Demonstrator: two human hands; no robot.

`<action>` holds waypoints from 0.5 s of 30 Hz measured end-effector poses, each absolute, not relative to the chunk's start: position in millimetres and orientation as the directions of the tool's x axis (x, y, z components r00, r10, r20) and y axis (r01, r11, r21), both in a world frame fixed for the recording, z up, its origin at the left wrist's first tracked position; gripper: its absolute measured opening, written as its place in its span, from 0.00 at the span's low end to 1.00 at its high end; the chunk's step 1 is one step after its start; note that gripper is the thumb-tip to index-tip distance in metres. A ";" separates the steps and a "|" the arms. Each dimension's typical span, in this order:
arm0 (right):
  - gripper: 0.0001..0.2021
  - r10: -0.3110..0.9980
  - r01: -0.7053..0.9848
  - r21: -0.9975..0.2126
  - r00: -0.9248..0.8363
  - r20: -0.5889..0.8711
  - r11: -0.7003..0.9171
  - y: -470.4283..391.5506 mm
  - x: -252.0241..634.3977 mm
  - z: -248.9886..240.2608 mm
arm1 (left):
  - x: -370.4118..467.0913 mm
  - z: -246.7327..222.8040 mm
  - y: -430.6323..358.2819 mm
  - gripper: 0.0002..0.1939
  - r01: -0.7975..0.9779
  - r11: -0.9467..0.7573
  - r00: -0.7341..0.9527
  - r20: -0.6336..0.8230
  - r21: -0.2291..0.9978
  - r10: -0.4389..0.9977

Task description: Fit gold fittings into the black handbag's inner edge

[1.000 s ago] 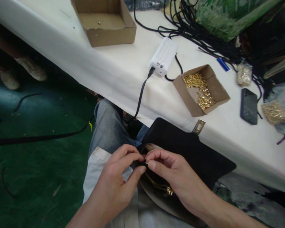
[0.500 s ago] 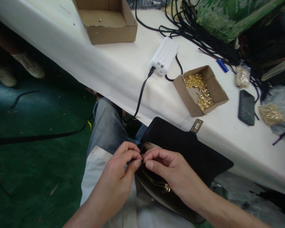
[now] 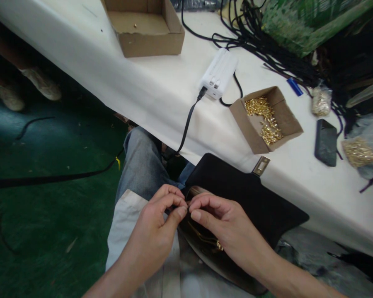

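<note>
Fingers pinched shut, held left hand and right hand nearly touching over open black bag with metal-clasped flap, near white-covered surface; could not tell of anything gripped.

Single view, head-worn. The scene is viewed from above, at the wearer's head, with the lens directed forward and steeply down. The left hand and right hand are framed at close range in the lower middle, the forearms being cut by the bottom edge. A jeans leg is seen from above, just beyond. The white table is shown obliquely, its near edge slanted from upper left to lower right. The green floor is covered at left, farther below the lens.
</note>
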State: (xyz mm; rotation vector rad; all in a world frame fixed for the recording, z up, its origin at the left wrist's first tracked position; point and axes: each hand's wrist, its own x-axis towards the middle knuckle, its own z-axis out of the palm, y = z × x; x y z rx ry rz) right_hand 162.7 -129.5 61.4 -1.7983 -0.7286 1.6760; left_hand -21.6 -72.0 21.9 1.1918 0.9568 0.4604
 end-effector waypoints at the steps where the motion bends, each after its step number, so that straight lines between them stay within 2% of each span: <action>1: 0.10 0.724 0.017 -0.725 0.072 -0.686 -0.688 -129.5 162.0 61.4 | -21.9 21.6 -71.8 0.11 0.169 0.351 0.548 -0.384 0.921 0.743; 5: 0.10 0.719 0.035 -0.719 0.093 -0.689 -0.694 -128.6 159.2 62.0 | -22.5 20.6 -71.4 0.11 0.158 0.376 0.539 -0.399 0.913 0.742; 10: 0.12 0.723 -0.043 -0.729 0.103 -0.684 -0.683 -128.1 159.7 62.0 | -21.0 20.5 -72.6 0.11 0.146 0.375 0.540 -0.391 0.916 0.746; 15: 0.06 0.730 0.083 -0.726 0.083 -0.678 -0.683 -127.9 161.6 64.5 | -20.6 20.2 -72.8 0.10 0.146 0.375 0.541 -0.392 0.915 0.744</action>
